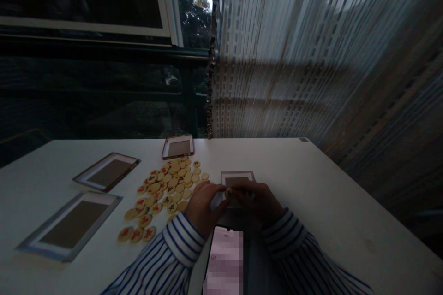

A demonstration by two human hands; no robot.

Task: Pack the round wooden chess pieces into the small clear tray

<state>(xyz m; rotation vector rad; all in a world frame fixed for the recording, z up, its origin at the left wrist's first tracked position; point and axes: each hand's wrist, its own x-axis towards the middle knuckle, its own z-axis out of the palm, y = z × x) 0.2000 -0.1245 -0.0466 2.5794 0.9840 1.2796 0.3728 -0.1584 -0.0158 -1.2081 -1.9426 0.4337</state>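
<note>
My left hand (204,203) and my right hand (262,199) meet over the near middle of the white table. Between their fingertips is one round xiangqi piece (229,193) with a dark character, pinched from both sides. Just beneath and behind the hands lies a shallow rectangular tray (237,174), partly hidden by the fingers. A spread of wooden xiangqi pieces (172,183), some marked red, some dark, some showing blank faces, lies left of my left hand. A phone (224,258) with a lit screen, partly blurred out, is below my wrists.
Two shallow trays with brown bottoms, a nearer one (27,246) and a farther one (81,179), lie at the left of the table (277,156). Another small tray (178,156) stands at the back, behind the pieces. A string curtain (263,55) hangs beyond the table.
</note>
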